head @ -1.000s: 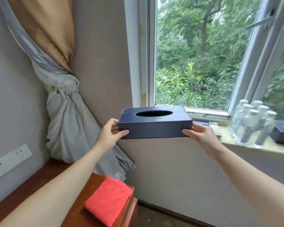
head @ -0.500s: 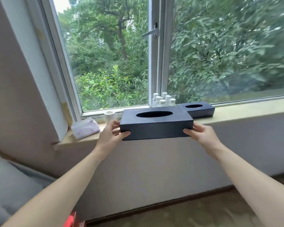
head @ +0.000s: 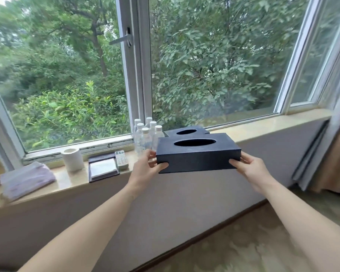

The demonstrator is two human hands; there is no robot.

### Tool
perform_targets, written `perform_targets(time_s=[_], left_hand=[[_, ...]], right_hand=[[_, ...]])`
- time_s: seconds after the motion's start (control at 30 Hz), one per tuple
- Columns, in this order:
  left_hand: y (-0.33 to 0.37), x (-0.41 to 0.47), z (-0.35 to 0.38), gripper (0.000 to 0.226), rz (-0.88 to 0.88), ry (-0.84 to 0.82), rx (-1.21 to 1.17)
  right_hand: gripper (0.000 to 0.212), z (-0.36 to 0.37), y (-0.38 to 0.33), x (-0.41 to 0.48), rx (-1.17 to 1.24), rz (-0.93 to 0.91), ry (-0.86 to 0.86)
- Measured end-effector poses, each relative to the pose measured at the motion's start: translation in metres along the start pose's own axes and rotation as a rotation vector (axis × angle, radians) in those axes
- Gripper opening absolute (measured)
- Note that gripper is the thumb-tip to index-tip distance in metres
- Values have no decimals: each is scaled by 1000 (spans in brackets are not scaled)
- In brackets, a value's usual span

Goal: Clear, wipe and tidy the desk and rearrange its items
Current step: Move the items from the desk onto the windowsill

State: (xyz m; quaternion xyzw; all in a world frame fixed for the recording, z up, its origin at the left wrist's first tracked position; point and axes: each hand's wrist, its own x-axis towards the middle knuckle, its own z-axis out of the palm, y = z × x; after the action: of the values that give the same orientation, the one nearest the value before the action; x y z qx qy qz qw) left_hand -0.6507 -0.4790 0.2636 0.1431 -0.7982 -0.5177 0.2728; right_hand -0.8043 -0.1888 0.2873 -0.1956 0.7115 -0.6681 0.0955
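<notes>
Here both arms reach out, left hand [head: 145,167] and right hand [head: 251,169] gripping the dark tissue box [head: 197,154] ends.

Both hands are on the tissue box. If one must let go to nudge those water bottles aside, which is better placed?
Left, likely. The left hand grips the tissue box at the end beside the water bottles; the right hand holds the far end, the box between it and them.
</notes>
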Motion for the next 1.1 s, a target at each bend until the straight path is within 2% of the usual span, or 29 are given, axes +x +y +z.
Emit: perform_targets(time_s=[0.3, 0.53, 0.9, 1.1], left_hand=[[-13, 87, 51, 32, 35, -37, 16], [-21, 146, 95, 30, 11, 22, 15], [-62, 220, 133, 29, -93, 200, -26], [-80, 252, 148, 32, -146, 312, -48]], right_hand=[[37, -22, 19, 74, 10, -3, 48], [34, -36, 28, 157, -46, 22, 52], [32, -16, 56, 305, -178, 57, -48], [38, 0, 82, 372, -174, 63, -81]])
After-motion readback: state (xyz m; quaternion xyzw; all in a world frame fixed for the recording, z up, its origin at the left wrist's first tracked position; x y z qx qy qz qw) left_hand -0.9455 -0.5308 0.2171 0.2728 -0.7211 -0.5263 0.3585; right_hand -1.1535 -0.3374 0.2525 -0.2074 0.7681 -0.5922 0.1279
